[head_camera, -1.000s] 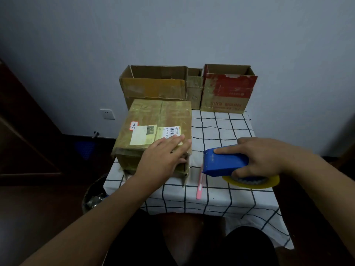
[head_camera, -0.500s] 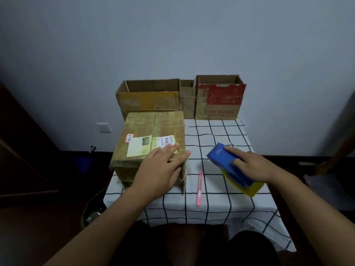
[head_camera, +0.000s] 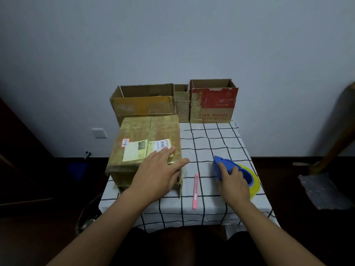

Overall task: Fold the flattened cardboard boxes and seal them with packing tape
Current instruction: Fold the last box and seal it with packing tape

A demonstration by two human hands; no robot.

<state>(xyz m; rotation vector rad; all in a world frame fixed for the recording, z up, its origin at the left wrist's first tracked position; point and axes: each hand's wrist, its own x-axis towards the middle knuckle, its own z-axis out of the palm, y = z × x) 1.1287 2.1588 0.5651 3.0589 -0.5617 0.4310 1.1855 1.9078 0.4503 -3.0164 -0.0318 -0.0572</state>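
Right hand (head_camera: 231,181) at 4 o'clock, fingers curled round blue tape dispenser (head_camera: 225,167), yellow tape roll (head_camera: 254,182) under palm, probably readied for sealing. Pink utility knife (head_camera: 195,191) at 6 o'clock between hands, untouched. Left hand (head_camera: 159,169) at 8 o'clock, fingers straight, flat atop closed cardboard box (head_camera: 148,135), apparently steadying flaps; box well left of dispenser. Three open boxes (head_camera: 212,104) at 12 o'clock on checked tablecloth (head_camera: 215,139).

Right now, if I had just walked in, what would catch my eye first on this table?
Probably the taped cardboard box at the table's left, with the left hand pressing flat on its top. Next, the bright blue tape dispenser with its yellow roll, gripped by the right hand on the checked tablecloth. A pink utility knife lies between them, and three open boxes line the wall.
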